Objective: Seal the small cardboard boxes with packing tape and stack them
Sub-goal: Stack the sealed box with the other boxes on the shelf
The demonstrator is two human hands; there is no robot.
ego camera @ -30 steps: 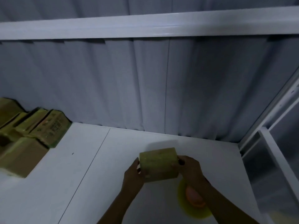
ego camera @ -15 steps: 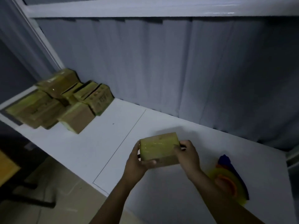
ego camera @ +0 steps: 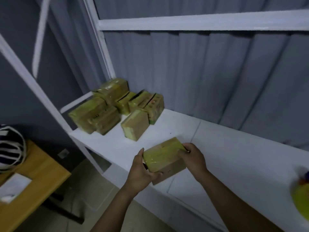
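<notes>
A flat white worktop [ego camera: 234, 158] carries a cluster of small brown cardboard boxes wrapped in yellowish tape [ego camera: 100, 113] at its far left end. Some are stacked, and one single box [ego camera: 135, 127] stands just in front. A blurred yellow-green roll [ego camera: 301, 196] lies at the right.

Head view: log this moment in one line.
taped box | gripped by left hand, right hand | box pile left on shelf

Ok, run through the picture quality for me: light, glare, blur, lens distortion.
Head view: dim, bluish light with no hard shadows. There is soft glare on the taped top of the box. The pile of boxes looks slightly smeared, and the tape roll at the right edge is badly blurred. The wide lens tilts and bows the white bar.
</notes>
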